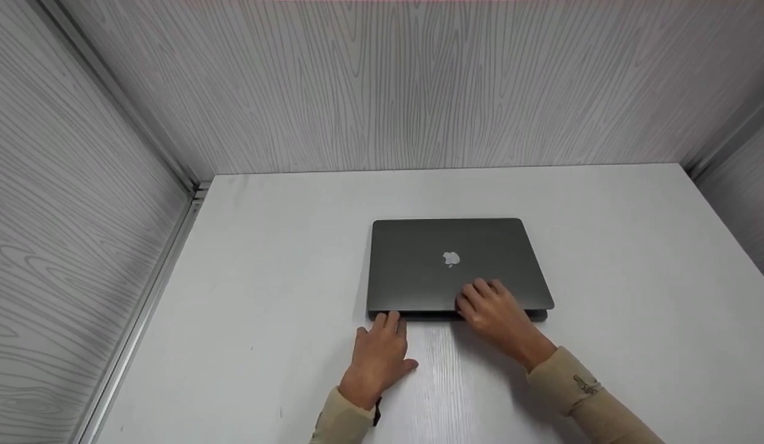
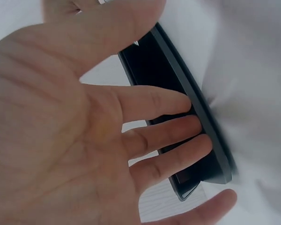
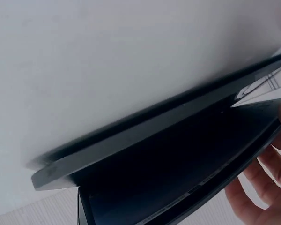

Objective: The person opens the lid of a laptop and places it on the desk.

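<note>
A dark grey laptop (image 1: 412, 246) with a pale apple logo lies on the white table, its lid raised by a narrow gap along the near edge. The right hand (image 1: 496, 317) grips that near edge of the lid, right of its middle. In the right wrist view the thumb is inside the lid and the fingers are on its outer face; the dark screen (image 3: 154, 164) shows in the gap. At the left front corner, the left hand (image 1: 378, 357) reaches fairly straight fingers to the front edge of the laptop base (image 2: 199, 98), thumb spread aside.
The white table (image 1: 264, 259) runs back to a wood-grain panel (image 1: 388, 92). Another panel (image 1: 67, 216) stands along the left side, with a metal rail at its foot. A third panel (image 1: 742, 191) borders the right.
</note>
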Action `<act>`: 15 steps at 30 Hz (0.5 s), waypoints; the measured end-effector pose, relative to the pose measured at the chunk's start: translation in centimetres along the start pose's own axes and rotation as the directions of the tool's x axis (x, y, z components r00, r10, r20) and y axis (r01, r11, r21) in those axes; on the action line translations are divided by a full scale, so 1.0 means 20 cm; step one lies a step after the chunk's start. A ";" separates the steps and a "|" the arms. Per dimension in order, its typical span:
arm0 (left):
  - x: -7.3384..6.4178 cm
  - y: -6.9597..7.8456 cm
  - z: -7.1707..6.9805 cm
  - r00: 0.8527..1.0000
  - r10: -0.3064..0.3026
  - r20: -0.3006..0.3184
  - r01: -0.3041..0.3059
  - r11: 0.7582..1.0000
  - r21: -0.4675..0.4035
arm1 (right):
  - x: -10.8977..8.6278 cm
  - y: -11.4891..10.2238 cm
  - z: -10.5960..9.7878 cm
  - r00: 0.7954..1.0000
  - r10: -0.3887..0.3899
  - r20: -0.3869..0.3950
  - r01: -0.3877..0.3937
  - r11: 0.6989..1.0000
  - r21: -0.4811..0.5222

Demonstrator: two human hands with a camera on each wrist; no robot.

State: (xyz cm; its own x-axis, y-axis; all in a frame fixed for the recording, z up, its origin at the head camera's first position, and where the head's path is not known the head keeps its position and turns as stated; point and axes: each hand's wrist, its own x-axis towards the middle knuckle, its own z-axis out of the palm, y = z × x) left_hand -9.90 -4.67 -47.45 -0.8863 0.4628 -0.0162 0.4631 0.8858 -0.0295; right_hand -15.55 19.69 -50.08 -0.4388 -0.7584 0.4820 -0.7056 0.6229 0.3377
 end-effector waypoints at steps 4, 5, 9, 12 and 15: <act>0.00 0.00 0.00 1.000 -0.003 0.015 0.003 1.000 -0.019 | -0.01 0.00 -0.01 1.000 -0.029 -0.013 0.029 1.000 0.012; 0.00 0.00 0.00 1.000 -0.003 0.024 0.004 1.000 -0.028 | -0.01 0.00 -0.01 0.999 -0.034 -0.013 0.034 0.999 0.011; 0.01 -0.01 0.00 0.998 -0.018 0.059 0.022 0.997 -0.073 | -0.03 0.00 -0.02 0.999 -0.041 -0.022 0.042 0.999 0.020; 0.01 0.00 0.01 0.997 -0.025 0.069 0.031 0.996 -0.088 | -0.05 0.01 -0.02 0.998 -0.039 -0.041 0.040 0.999 0.036; 0.01 0.00 0.00 0.997 -0.029 0.072 0.035 0.995 -0.095 | -0.07 0.03 -0.04 0.998 -0.032 -0.058 0.035 0.998 0.045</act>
State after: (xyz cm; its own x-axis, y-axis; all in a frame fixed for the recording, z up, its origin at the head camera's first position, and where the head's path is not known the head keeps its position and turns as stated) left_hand -10.17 -4.56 -47.46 -0.8969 0.4337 -0.0869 0.4294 0.9008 0.0646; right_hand -15.03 21.26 -49.94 -0.3829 -0.7654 0.5172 -0.7450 0.5869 0.3171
